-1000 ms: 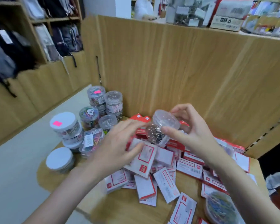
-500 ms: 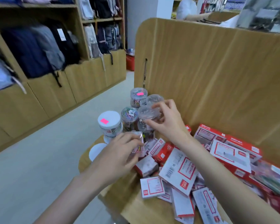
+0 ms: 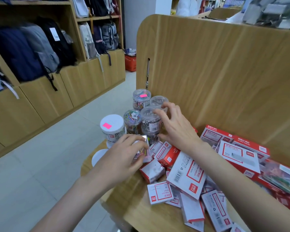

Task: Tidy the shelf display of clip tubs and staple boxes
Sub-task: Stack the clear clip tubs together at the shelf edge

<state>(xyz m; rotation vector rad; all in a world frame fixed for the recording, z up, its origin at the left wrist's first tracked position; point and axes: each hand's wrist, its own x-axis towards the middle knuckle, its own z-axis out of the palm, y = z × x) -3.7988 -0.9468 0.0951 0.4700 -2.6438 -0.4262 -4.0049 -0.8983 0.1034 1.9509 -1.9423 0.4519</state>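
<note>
Clear round clip tubs stand stacked at the shelf's far left corner. My right hand [image 3: 174,129] rests against a clear tub of silver clips [image 3: 150,122] that sits on top of another tub, fingers spread around its lid and side. My left hand [image 3: 124,158] grips a small clear square box of coloured clips [image 3: 145,152] low beside the stack. A tub of coloured clips [image 3: 132,121] and a white-lidded tub with a pink sticker [image 3: 111,128] stand to the left. Red and white staple boxes [image 3: 187,174] lie jumbled across the wooden shelf [image 3: 141,210].
A tall wooden back panel [image 3: 216,72] rises right behind the tubs. Larger red staple boxes [image 3: 238,151] pile at the right. The shelf's rounded left edge drops to the tiled aisle floor [image 3: 49,156]. Backpacks [image 3: 32,47] hang in cabinets across the aisle; a red basket [image 3: 130,62] stands beyond.
My right hand carried the tub of silver clips from above the staple boxes leftward and set it on the tub stack. My left hand took up the small clear box. The view swung left.
</note>
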